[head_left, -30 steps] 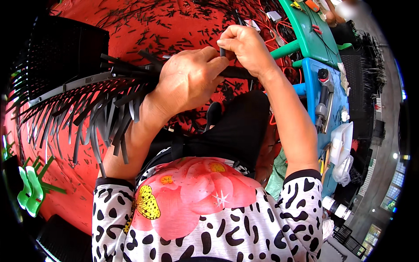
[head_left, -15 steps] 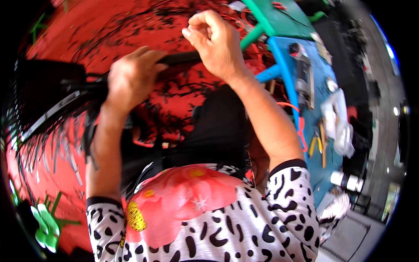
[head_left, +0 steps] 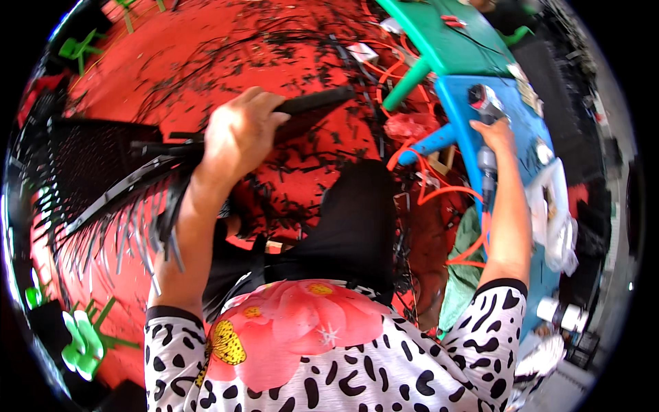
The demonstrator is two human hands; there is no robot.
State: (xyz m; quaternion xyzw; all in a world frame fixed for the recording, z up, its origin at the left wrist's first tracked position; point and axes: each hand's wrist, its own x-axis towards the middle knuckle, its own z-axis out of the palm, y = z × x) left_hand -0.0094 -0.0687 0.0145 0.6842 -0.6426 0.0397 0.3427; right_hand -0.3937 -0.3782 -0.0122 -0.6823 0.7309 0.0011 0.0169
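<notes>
My left hand [head_left: 240, 136] is closed round a black frame piece [head_left: 317, 101], whose flat end juts out to the right above the red floor. Left of that hand, the black woven panel [head_left: 103, 154] belongs to what looks like the same piece, and loose dark strips [head_left: 130, 237] dangle below it. Over at the blue table, my right hand [head_left: 500, 135] has its fingers round a grey and black hand-held power tool [head_left: 487, 161] lying there. An orange hose [head_left: 486, 230] runs by the tool's lower end. Part of the tool is covered by the hand and forearm.
Black strip scraps litter the red floor [head_left: 226, 62]. A green table [head_left: 463, 48] adjoins the blue table [head_left: 453, 103] on my right. Orange hose coils, a red bag [head_left: 410, 127] and a green cloth [head_left: 463, 275] lie beside the tables. Plastic bags [head_left: 552, 206] rest farther right.
My right hand has left the space above the black frame piece and moved right onto the power tool. My left hand still holds the frame piece, which now shows its end.
</notes>
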